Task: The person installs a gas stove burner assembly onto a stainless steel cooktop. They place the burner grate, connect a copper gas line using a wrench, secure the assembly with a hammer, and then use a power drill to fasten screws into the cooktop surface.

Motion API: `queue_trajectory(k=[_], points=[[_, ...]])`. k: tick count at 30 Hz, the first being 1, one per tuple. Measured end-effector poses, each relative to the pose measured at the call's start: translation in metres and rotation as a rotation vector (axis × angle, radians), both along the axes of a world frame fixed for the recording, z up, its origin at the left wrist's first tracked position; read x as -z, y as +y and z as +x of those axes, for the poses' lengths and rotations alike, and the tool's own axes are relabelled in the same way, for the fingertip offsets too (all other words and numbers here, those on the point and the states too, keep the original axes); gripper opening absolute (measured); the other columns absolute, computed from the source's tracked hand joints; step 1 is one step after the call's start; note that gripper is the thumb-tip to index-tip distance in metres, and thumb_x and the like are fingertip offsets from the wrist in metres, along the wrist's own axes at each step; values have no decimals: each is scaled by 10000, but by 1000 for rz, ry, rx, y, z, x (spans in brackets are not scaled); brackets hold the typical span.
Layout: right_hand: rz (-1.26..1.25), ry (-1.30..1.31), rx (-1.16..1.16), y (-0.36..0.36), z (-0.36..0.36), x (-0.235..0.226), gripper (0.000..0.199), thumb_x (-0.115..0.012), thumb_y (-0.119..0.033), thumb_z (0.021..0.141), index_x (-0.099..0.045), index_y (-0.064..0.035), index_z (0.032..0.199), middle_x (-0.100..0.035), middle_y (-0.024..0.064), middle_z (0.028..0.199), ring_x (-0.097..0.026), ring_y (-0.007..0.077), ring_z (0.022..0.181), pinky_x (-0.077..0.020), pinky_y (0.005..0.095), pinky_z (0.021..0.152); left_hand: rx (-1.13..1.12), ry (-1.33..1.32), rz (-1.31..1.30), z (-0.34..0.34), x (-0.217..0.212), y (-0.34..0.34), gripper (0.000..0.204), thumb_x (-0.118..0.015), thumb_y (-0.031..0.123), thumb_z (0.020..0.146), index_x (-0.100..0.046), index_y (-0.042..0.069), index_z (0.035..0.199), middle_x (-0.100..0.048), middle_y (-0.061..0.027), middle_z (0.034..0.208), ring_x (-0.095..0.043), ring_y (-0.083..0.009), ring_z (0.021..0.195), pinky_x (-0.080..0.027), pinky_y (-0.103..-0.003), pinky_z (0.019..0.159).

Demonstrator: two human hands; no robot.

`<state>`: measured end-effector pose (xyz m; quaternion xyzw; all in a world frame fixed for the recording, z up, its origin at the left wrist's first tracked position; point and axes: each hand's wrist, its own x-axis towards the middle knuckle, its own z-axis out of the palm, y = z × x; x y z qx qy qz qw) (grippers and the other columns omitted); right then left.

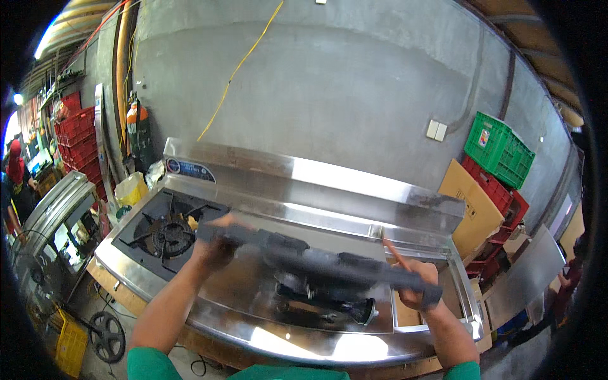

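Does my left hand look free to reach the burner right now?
Probably not freely: your left hand is beside the burner, but it grips one end of the blurred black part, so it would likely have to let go first.

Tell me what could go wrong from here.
The long black part is blurred and held near its ends, so a slip by the left hand or right hand could drop it and scratch the steel top.
Its left end is close to the burner and might knock against it.
The right hand is above the open framed section; its edge could scrape the bare skin.
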<state>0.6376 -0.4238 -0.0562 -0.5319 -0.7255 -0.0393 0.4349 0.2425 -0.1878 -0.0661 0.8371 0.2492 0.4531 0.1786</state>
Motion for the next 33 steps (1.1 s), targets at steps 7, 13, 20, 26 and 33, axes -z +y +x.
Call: queue_trajectory(k=[7,13,20,26,33], points=[[0,699,4,36,-63,-77,348,-734,-39,822,-595,17,1136,-642,20,804,-579,96,674,-477,263,649,44,-352,-373,46,-73,49,349,-743,252,913,-660,-44,1078,-720,-85,954,-621,-149,850,-505,-322,805],[-344,955,26,51,-56,-59,493,-783,-89,838,-520,18,1240,-639,15,760,-552,91,600,-435,251,565,-48,-135,-533,40,-32,70,400,-760,265,880,-650,-51,1098,-708,-103,767,-647,-165,716,-517,-318,732],[-639,1181,10,42,-70,0,351,-650,-114,967,-470,-52,1263,-572,30,795,-405,56,476,-319,212,393,-90,65,-561,45,11,104,489,-793,303,837,-646,-22,1172,-738,-188,830,-714,-244,779,-532,-344,766],[-832,1437,-32,38,-88,6,185,-546,-151,1021,-468,-83,1176,-661,150,876,-410,58,448,-362,207,402,-219,396,-479,40,22,116,487,-792,331,818,-688,12,1172,-726,-245,986,-703,-362,964,-516,-401,898],[-804,1507,-102,35,-83,6,243,-540,-114,1009,-421,-69,1216,-675,193,890,-426,49,446,-359,195,388,-350,460,195,38,-34,36,355,-654,219,916,-677,74,1240,-630,-249,1285,-624,-381,1170,-471,-433,1016]])
